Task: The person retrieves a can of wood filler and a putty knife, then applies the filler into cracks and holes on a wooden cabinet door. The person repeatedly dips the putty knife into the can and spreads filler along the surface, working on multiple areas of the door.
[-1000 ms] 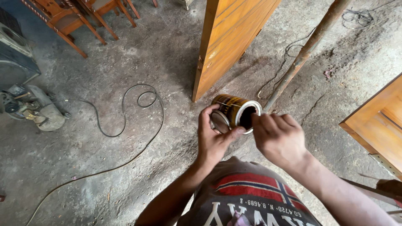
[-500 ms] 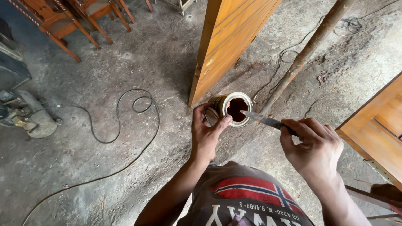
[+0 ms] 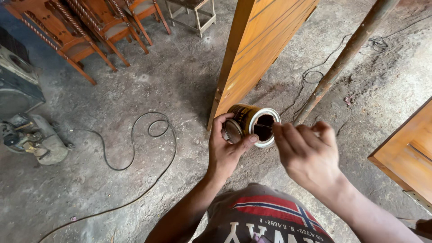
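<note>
My left hand [image 3: 227, 150] grips a small yellow and black tin can [image 3: 248, 122], tilted on its side with the open mouth turned toward me. Dark brown stuff fills the inside of the can. My right hand [image 3: 306, 153] pinches a thin dark tool [image 3: 265, 126] whose tip reaches into the can's mouth. Both hands are held in front of my chest, above the concrete floor [image 3: 148, 180].
An upright orange wooden door [image 3: 261, 49] stands just beyond the can. A rusty pole [image 3: 346, 54] leans at the right. Another wooden panel [image 3: 405, 153] sits at the far right. Black cable [image 3: 135, 157] loops across the floor. Wooden chairs [image 3: 90, 31] and a machine [image 3: 27, 135] are at the left.
The can has tipped back onto its side. My right hand, which had pulled away to the right with the tool, has returned and put the tool's tip in the can.
</note>
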